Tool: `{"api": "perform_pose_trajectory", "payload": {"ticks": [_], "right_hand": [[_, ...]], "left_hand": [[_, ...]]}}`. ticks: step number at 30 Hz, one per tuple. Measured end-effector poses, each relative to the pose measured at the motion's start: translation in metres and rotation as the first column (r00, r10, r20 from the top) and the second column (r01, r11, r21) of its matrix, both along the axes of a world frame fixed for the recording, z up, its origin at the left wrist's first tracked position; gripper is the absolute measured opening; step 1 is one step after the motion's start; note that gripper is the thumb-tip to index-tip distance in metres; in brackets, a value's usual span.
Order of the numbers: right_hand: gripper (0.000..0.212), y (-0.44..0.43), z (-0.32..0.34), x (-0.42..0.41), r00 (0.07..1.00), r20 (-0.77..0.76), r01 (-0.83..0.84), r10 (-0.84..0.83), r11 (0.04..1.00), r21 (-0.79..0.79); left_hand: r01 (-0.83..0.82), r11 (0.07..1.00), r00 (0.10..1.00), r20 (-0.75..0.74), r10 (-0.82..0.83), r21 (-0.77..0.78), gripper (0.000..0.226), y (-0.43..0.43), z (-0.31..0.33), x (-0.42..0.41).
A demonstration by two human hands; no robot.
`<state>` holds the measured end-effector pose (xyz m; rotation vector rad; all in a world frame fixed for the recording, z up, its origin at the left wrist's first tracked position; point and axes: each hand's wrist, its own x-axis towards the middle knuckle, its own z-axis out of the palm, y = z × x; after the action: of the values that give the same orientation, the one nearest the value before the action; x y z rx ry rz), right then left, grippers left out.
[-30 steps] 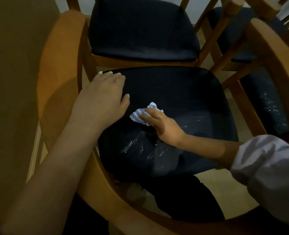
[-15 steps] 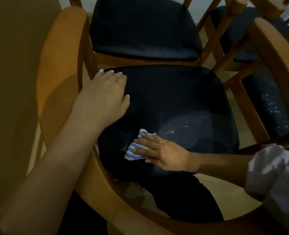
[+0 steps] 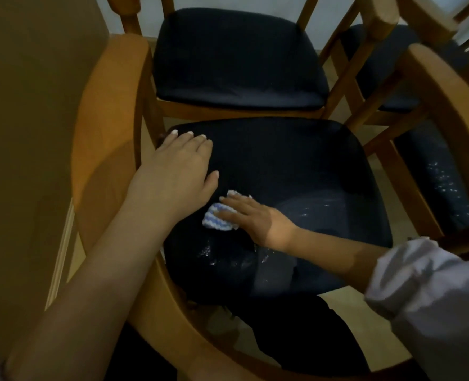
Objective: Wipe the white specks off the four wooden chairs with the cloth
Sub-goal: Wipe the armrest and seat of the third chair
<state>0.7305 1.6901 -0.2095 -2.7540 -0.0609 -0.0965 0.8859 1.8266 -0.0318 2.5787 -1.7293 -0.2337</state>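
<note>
Head camera looks steeply down, close over the chair seat (image 3: 296, 166).

The left hand (image 3: 178, 171) rests on the nearest seat (image 3: 296, 160), left of the cloth (image 3: 218, 220) under the right hand (image 3: 258, 215).

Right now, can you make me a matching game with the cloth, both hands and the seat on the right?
Things:
1. cloth
2. left hand
3. right hand
4. right seat

Matches:
A. flat on the near seat, holding nothing
B. dotted with white specks, no hand on it
C. blue and white stripes
D. pressing down on the cloth

Pairs: 1-C, 2-A, 3-D, 4-B
</note>
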Motion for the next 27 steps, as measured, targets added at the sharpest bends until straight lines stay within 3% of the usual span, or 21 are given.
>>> {"api": "perform_pose_trajectory", "payload": {"ticks": [8, 13, 27], "right_hand": [[0.063, -0.015, 0.013, 0.041, 0.967, -0.043, 0.252, -0.251, 0.967, 0.038], [0.053, -0.011, 0.011, 0.035, 0.967, -0.025, 0.253, -0.252, 0.958, 0.138], [0.048, 0.020, 0.001, -0.001, 0.988, 0.033, 0.142, -0.148, 0.978, 0.153]], "left_hand": [[-0.004, 1.000, 1.000, 0.014, 0.004, 0.019, 0.059, -0.002, -0.003, 0.000], [-0.007, 1.000, 1.000, 0.017, 0.007, 0.009, 0.060, -0.002, -0.003, 0.001], [-0.009, 1.000, 1.000, 0.010, 0.009, 0.024, 0.059, -0.001, -0.001, -0.001]]}}
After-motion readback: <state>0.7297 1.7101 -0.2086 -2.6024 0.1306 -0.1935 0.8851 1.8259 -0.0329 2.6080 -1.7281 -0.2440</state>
